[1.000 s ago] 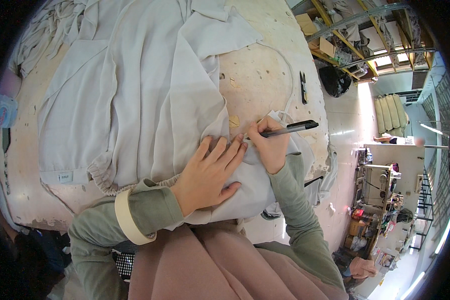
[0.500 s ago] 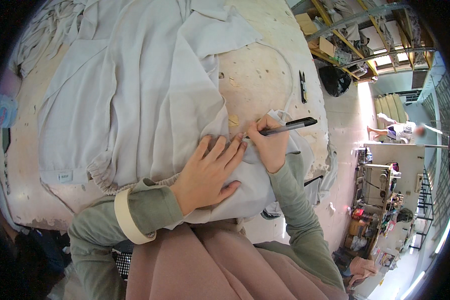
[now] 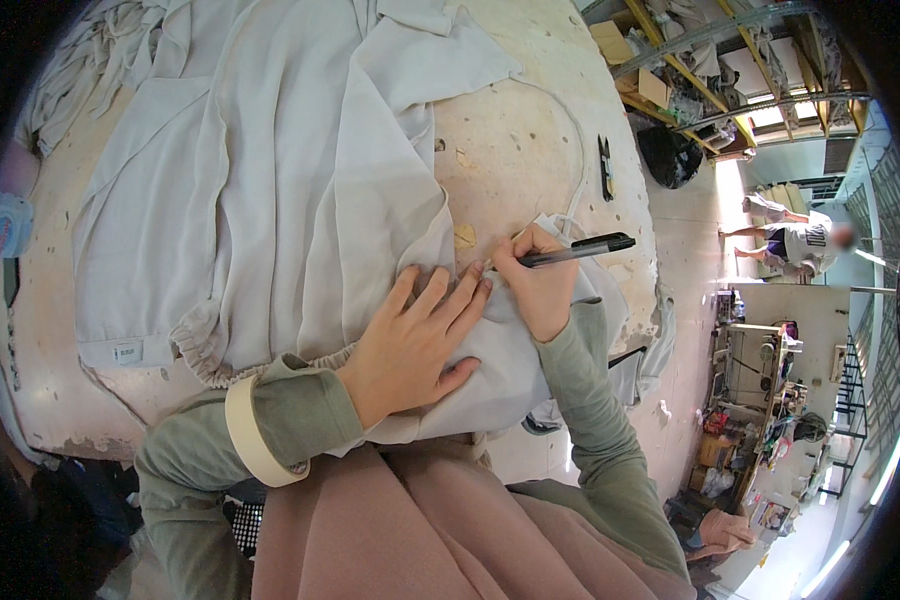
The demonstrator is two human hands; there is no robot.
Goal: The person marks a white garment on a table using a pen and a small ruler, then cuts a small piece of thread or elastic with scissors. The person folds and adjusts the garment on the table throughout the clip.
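A light grey garment (image 3: pixel 280 180) with a gathered elastic edge lies spread over the worktable. My left hand (image 3: pixel 415 345) rests on its near part, fingers apart and pressing the cloth down. Just right of those fingertips, my right hand (image 3: pixel 538 285) is closed round a black pen (image 3: pixel 580 248). The pen slants, its capped-looking dark end pointing right. Its tip is hidden by my right fingers, close to the cloth, so contact cannot be made out. A cream ring (image 3: pixel 260 430), like a roll of tape, sits round my left sleeve.
Black thread snips (image 3: pixel 606 168) lie near the right edge of the pale, worn worktable (image 3: pixel 515 140). Bunched cloth (image 3: pixel 95 85) is at the far left. Beyond the table stand a black bag (image 3: pixel 667 157), shelving (image 3: pixel 720 80), a cluttered bench (image 3: pixel 745 400) and another person (image 3: pixel 795 240).
My hands stay nearly in place, the left fingers still on the cloth and the right still gripping the pen. The person in the background has shifted and now stands nearer.
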